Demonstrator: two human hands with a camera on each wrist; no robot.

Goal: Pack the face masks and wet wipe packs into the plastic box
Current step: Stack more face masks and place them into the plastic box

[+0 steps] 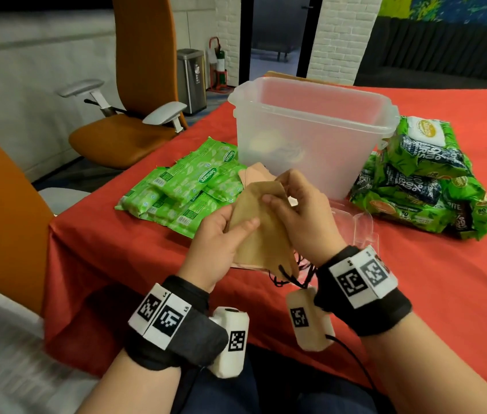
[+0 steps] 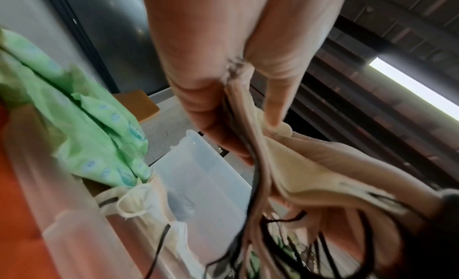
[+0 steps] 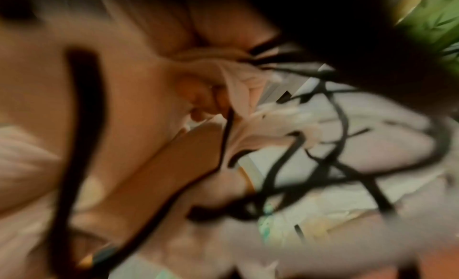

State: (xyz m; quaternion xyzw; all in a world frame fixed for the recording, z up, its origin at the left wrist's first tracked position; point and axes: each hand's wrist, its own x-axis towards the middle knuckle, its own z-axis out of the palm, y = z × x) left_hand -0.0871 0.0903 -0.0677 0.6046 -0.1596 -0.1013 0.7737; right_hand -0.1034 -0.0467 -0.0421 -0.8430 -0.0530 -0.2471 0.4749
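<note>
Both hands hold a stack of tan face masks (image 1: 261,231) above the near table edge, in front of the clear plastic box (image 1: 310,135). My left hand (image 1: 224,237) grips the stack's left side, thumb on top. My right hand (image 1: 299,210) pinches the top mask's upper edge. Black ear loops (image 1: 288,276) dangle below. In the left wrist view the masks (image 2: 250,130) show edge-on between my fingers (image 2: 206,106). Light green wet wipe packs (image 1: 185,189) lie left of the box, dark green packs (image 1: 424,177) to its right. The right wrist view is blurred, showing masks (image 3: 174,155) and loops.
A red cloth (image 1: 415,279) covers the table. The box's clear lid (image 1: 361,225) lies flat before the box, by my right hand. Something pale lies at the box bottom. Orange office chairs (image 1: 140,85) stand to the left; a steel bin (image 1: 191,79) is behind.
</note>
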